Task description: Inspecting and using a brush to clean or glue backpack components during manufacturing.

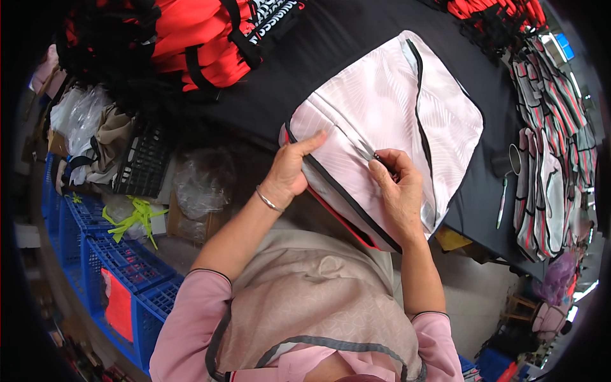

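A pale pink patterned fabric bag (375, 83) with black piping and a dark zipper line lies slanted on the black-covered table (286, 76), its near edge hanging over the side. My left hand (293, 167) grips the bag's left edge, thumb on top and the other fingers hidden beneath. Above the bag's front, my right hand (401, 191) is closed around small scissors (366, 151); their metal blades point up and left, close to a seam line. Most of the scissors' handle is hidden in the fingers.
Red and black bundled pieces (203, 44) are heaped at the far left. Grey striped pieces (541, 184) are stacked at right, near a dark cup (506, 162) and a pen (502, 204). Blue crates (127, 261) and a black basket (143, 162) stand left of me.
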`<state>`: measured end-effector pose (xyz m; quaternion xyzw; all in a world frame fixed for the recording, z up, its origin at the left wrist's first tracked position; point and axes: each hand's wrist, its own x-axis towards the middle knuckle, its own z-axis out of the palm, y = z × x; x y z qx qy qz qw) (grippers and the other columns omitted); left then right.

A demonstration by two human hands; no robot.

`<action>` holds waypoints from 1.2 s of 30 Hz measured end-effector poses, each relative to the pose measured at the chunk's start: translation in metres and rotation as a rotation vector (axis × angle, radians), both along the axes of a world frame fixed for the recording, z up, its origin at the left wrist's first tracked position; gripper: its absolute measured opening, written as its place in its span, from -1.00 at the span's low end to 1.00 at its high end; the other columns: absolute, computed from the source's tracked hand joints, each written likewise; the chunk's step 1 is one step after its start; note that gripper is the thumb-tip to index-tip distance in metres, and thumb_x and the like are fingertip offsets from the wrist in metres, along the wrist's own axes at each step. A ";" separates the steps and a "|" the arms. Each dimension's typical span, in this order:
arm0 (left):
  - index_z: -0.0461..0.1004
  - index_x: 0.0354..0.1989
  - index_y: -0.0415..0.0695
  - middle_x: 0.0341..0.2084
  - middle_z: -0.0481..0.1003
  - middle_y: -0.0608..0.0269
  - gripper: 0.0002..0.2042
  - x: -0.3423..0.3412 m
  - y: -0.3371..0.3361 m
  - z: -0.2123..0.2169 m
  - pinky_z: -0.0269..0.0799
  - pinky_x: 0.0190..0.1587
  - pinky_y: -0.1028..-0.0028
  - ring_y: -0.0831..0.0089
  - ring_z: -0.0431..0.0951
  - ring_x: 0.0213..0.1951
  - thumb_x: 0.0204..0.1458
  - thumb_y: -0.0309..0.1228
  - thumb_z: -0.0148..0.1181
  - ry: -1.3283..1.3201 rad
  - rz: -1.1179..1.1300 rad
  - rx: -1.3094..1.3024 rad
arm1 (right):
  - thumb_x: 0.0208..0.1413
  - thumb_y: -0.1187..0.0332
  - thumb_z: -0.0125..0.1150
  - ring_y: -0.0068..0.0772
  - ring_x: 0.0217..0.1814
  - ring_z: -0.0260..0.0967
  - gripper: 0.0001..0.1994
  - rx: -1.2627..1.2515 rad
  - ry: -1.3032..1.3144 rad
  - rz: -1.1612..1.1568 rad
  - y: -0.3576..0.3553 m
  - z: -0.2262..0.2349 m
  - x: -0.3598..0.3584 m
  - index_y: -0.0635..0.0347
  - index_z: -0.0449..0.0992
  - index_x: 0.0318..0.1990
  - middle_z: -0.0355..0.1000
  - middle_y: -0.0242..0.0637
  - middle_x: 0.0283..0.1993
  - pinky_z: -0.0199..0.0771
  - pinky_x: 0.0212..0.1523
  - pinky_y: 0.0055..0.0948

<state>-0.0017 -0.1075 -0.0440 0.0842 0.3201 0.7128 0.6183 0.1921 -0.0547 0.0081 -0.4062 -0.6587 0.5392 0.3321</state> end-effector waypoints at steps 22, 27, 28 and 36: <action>0.36 0.13 -0.22 0.03 0.46 0.18 -0.58 0.060 -0.020 -0.022 0.30 0.20 0.29 0.33 0.44 0.07 0.14 -0.31 0.19 -0.361 -0.098 0.213 | -0.09 0.48 0.41 -0.24 -0.41 0.43 -0.79 0.893 -0.396 -0.003 -0.008 0.025 -0.004 0.30 0.54 -0.28 0.45 -0.16 -0.39 0.43 -0.37 -0.41; 0.34 0.15 -0.21 0.04 0.45 0.18 -0.57 0.060 -0.021 -0.019 0.29 0.21 0.29 0.32 0.43 0.09 0.14 -0.32 0.20 -0.374 -0.101 0.219 | -0.09 0.47 0.41 -0.24 -0.41 0.43 -0.80 0.887 -0.454 -0.002 -0.010 0.029 -0.003 0.28 0.54 -0.29 0.45 -0.18 -0.41 0.43 -0.37 -0.40; 0.34 0.15 -0.21 0.04 0.45 0.18 -0.57 0.060 -0.021 -0.020 0.29 0.21 0.29 0.32 0.43 0.09 0.14 -0.32 0.20 -0.374 -0.102 0.218 | -0.10 0.47 0.41 -0.23 -0.41 0.42 -0.80 0.901 -0.465 -0.004 -0.010 0.029 -0.003 0.28 0.54 -0.29 0.44 -0.17 -0.42 0.42 -0.37 -0.40; 0.34 0.16 -0.21 0.05 0.45 0.16 -0.55 0.057 -0.021 -0.019 0.28 0.22 0.27 0.31 0.42 0.11 0.12 -0.32 0.21 -0.342 -0.093 0.196 | -0.02 0.46 0.41 -0.59 -0.41 0.44 -0.81 0.340 -0.236 0.010 -0.002 0.028 0.009 0.35 0.53 -0.30 0.51 -0.29 -0.43 0.43 -0.34 -0.60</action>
